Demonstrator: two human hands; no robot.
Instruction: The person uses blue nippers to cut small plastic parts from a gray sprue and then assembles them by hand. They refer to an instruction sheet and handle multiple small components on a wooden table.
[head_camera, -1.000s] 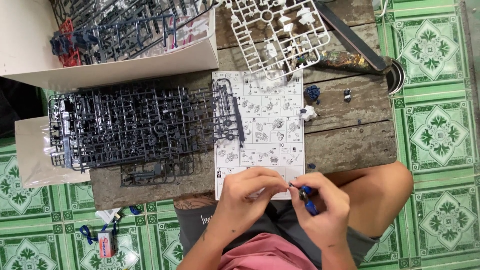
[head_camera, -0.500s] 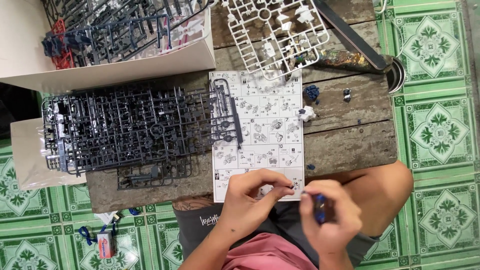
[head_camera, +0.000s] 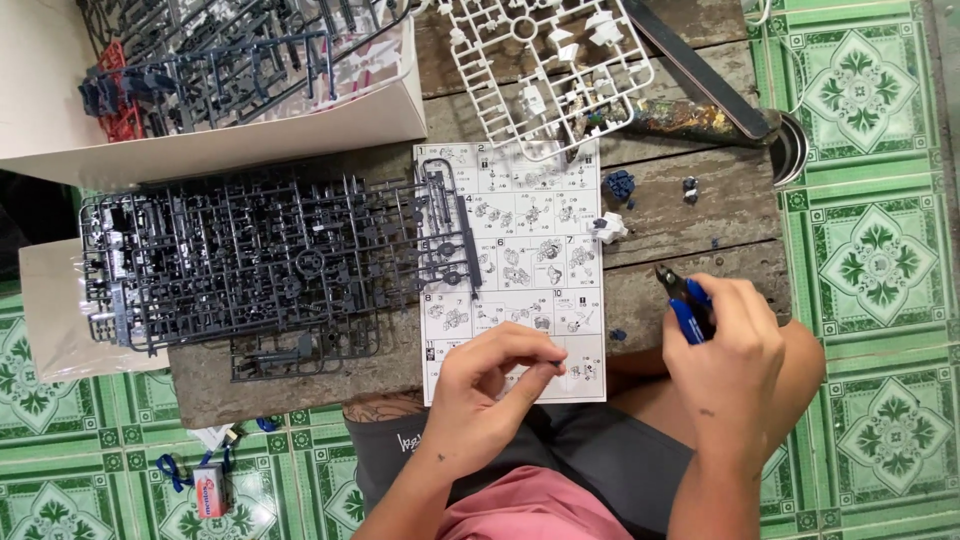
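My left hand (head_camera: 490, 395) hovers over the lower edge of a printed instruction sheet (head_camera: 510, 250) and pinches a tiny dark model part (head_camera: 556, 368) between thumb and fingertips. To the right, over the wooden board, my right hand (head_camera: 725, 355) grips blue-handled nippers (head_camera: 685, 303) with the dark jaws pointing up and left. The two hands are apart. Left of the sheet lies a stack of dark grey plastic part frames (head_camera: 270, 255). A white part frame (head_camera: 545, 65) rests above the sheet.
An open cardboard box (head_camera: 230, 140) at the top left holds more dark and red part frames. Small loose blue and white pieces (head_camera: 612, 205) lie on the wooden board (head_camera: 690, 215). Green patterned tiles (head_camera: 870, 200) surround it. A small carded item (head_camera: 208, 490) lies on the floor.
My right hand has moved right and up with the nippers, away from my left hand. The left hand keeps its pinch near the bottom of the sheet.
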